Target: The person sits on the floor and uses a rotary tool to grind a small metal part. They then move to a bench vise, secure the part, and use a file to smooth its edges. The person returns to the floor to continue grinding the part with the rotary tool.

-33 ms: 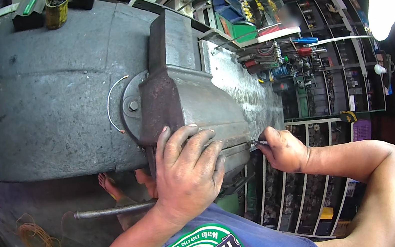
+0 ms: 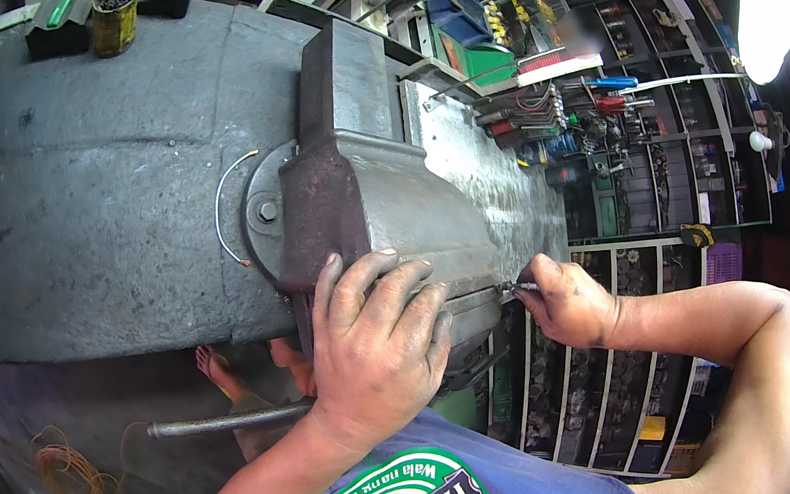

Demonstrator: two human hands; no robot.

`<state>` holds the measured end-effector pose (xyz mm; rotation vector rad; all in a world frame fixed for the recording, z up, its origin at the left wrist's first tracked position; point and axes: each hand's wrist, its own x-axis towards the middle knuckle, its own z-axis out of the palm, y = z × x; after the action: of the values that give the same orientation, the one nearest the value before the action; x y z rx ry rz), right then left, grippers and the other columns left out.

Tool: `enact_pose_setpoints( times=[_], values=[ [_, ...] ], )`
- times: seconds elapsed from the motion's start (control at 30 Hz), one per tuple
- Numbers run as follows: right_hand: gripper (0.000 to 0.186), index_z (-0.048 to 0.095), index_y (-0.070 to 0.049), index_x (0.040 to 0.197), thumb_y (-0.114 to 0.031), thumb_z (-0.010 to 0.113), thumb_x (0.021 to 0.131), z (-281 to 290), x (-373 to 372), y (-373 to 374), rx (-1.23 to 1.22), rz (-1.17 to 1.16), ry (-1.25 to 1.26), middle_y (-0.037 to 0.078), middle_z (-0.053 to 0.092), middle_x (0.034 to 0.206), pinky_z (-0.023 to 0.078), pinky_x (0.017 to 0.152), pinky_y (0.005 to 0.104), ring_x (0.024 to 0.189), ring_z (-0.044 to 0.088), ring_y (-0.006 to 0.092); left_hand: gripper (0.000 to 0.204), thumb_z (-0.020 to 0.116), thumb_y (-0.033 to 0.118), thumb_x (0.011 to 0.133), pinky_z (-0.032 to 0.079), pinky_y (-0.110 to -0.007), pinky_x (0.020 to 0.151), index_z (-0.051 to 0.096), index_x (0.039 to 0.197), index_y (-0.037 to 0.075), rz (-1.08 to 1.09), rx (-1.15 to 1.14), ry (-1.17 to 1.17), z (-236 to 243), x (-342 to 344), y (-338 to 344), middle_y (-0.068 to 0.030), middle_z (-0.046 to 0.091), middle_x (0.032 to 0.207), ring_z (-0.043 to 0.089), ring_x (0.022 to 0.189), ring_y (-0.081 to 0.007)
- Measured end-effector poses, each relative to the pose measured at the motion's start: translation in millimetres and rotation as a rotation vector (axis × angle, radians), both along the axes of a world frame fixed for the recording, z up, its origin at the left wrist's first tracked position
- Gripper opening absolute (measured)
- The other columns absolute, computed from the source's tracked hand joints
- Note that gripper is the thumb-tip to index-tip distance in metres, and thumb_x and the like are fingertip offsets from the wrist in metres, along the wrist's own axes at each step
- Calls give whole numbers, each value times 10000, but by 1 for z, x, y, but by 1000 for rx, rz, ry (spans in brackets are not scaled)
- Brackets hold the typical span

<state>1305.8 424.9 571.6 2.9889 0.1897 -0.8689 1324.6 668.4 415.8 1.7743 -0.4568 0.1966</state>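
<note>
At the vise (image 2: 378, 199), right hand (image 2: 564, 299) points a thin tool (image 2: 520, 286) leftward.

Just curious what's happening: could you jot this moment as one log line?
left hand: flat on rusty grey iron bench vise | right hand: pinching thin metal tool at vise's side | grey metal workbench

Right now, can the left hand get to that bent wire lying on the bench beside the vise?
Probably yes. The left hand rests on the vise, and the wire lies on open bench top just past it, with nothing between.
</note>
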Motion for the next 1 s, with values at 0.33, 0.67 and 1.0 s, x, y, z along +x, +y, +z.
enact_pose_setpoints(
  times=[0.33,0.67,1.0],
  values=[
    [245,456,36,1038,-42,685,996,-2,-2,1,15,-73,-20,275,650,765,549,645,534,761,687,525,347,875,99,718,392,-583,1186,792,1053,129,20,-30,-27,0,2,-2,-31,730,1197,596,1255,-320],
    [232,491,39,1046,-39,700,986,-5,-7,10,-17,-226,-85,294,658,792,549,646,522,775,699,517,333,863,147,755,365,-576,1219,799,1081,136,15,-24,-18,-2,2,-2,-11,725,1211,583,1290,-283],
    [210,517,45,1027,-44,703,991,-7,-6,17,7,-302,-133,268,668,779,560,660,491,764,714,493,379,886,91,701,391,-604,1182,789,1064,143,-9,-48,10,-3,2,-2,-23,729,1191,602,1247,-317]
  ],
)
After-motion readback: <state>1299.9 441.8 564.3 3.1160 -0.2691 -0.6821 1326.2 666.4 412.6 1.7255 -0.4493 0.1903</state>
